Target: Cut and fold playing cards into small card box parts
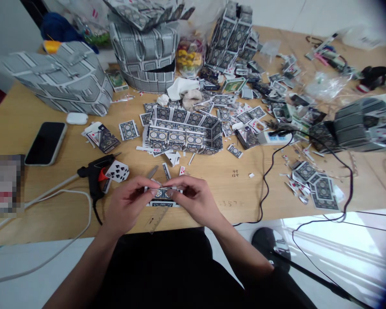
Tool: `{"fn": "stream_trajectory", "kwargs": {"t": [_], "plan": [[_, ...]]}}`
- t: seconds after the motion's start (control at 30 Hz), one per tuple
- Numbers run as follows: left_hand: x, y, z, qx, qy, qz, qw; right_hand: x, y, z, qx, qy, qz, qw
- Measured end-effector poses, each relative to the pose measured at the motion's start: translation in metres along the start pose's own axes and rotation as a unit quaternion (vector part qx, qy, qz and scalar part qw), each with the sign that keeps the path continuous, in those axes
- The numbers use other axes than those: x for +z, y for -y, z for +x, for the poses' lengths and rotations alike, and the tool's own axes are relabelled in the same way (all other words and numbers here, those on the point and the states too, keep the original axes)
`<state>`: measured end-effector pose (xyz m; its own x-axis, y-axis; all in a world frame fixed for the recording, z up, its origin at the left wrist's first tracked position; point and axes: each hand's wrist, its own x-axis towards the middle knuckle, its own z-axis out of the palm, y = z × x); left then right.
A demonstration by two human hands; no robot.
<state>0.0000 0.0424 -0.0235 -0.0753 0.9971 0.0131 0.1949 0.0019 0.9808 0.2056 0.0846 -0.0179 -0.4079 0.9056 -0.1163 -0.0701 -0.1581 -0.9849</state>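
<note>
My left hand (128, 205) and my right hand (194, 201) meet near the table's front edge. Between their fingertips is a folded playing card (163, 193) with a dark blue patterned back, pinched from both sides. Under it lies another patterned card strip (162, 204), partly hidden by my hands. A clear ruler (157, 219) rests just below, slanting toward the edge. Just beyond my fingers are a pointed metal blade (153, 171) and a cut piece of a red ten card (182, 170). Farther back stands an open tray made of cards (185, 138).
A black glue gun (96, 174) with its cable lies at left, near a phone (46, 143). Large woven card structures (144, 47) stand at the back. Loose cards (244, 116) are heaped at centre right, beside a power strip (275, 138) with black cords.
</note>
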Motion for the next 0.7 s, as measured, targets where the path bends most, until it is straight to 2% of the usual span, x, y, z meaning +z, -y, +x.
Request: {"fn": "stream_trajectory", "kwargs": {"t": [0.33, 0.5, 0.7], "plan": [[0.002, -0.006, 0.002, 0.025, 0.031, -0.012, 0.999, -0.003, 0.0, -0.001, -0.013, -0.011, 0.013, 1.0], [0.001, -0.009, 0.002, 0.035, 0.032, 0.046, 0.998, -0.005, 0.003, -0.001, -0.008, 0.014, 0.022, 1.0], [-0.004, -0.01, 0.001, 0.066, 0.073, 0.089, 0.991, 0.001, -0.006, 0.002, 0.015, -0.051, -0.004, 0.999]]}}
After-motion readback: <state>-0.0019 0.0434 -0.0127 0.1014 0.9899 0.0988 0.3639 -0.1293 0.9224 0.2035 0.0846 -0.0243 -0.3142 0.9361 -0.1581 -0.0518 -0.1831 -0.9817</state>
